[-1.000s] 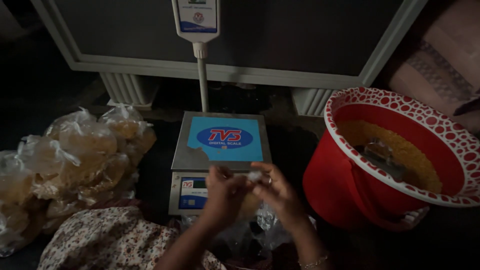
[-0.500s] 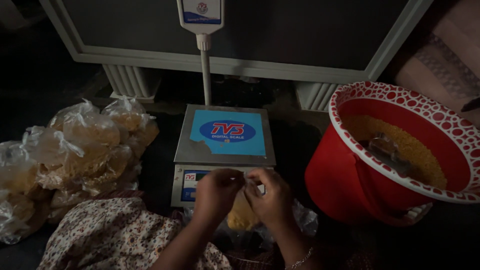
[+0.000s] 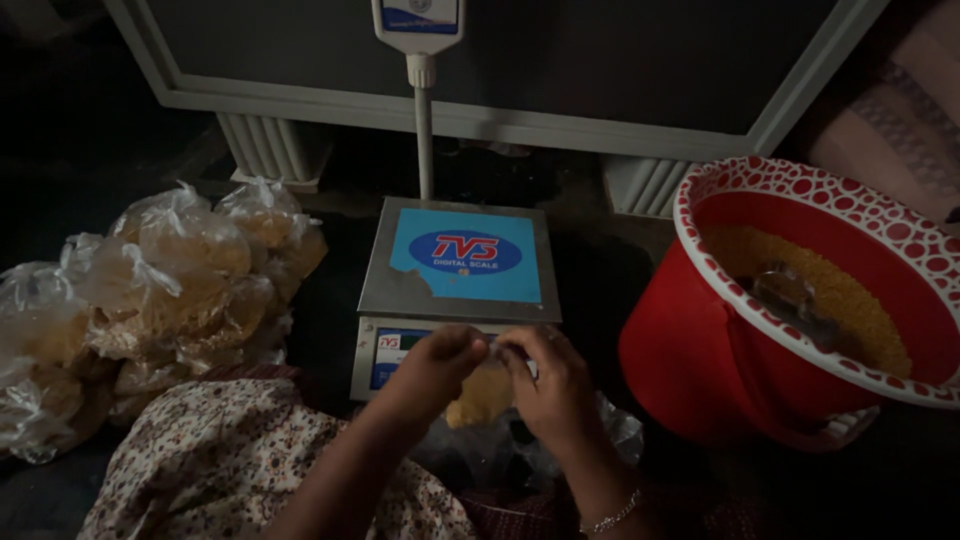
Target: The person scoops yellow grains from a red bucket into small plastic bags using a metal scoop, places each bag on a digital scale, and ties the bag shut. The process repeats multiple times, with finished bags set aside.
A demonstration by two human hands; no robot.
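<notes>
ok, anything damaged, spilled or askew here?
Only the scale: its blue platform sticker is torn along the lower left edge, baring metal. Red tub, tied bags and the small bag held by both hands look intact; no spill visible.

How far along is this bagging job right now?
Done: a pile of knotted clear bags of yellow grain lies left of the scale. In hand: the left hand and right hand pinch the neck of one filled bag in front of the scale, apparently tying it. Left: the red tub holds plenty of loose grain, with a scoop in it.
</notes>
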